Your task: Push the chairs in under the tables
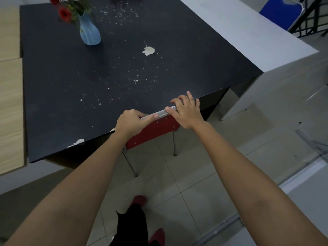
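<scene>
1. Far left: a pale wooden desk (10, 103) butts against the black desk (71, 77). A blue vase (89, 32) of red flowers (64, 14) stands near the black desk's far left corner. White flakes (148, 50) are scattered over the top.
2. Left hand (129, 123): fingers curled round the red chair's chrome top rail (161, 114), thumb laid along it. A firm grip.
3. Red chair (154, 130): at the near edge of the black desk, right of centre. The rail sits level with the desk edge and looks to touch it. The seat is hidden below. The red backrest panel and two thin metal legs (130, 164) show on the tiled floor (195, 174).
4. Right hand (187, 112): holds the rail's right end, thumb along the rail, fingers draped over it toward the desk edge.
5. Step, as judged: the push on this chair is at or near its finish, as the back has met the desk. Next move probably calls for letting go with both hands and turning to another chair.
6. Far right: a white desk (239, 29) adjoins, and a blue chair (280, 13) stands beyond it. Whether that one is tucked in, I cannot tell.
</scene>
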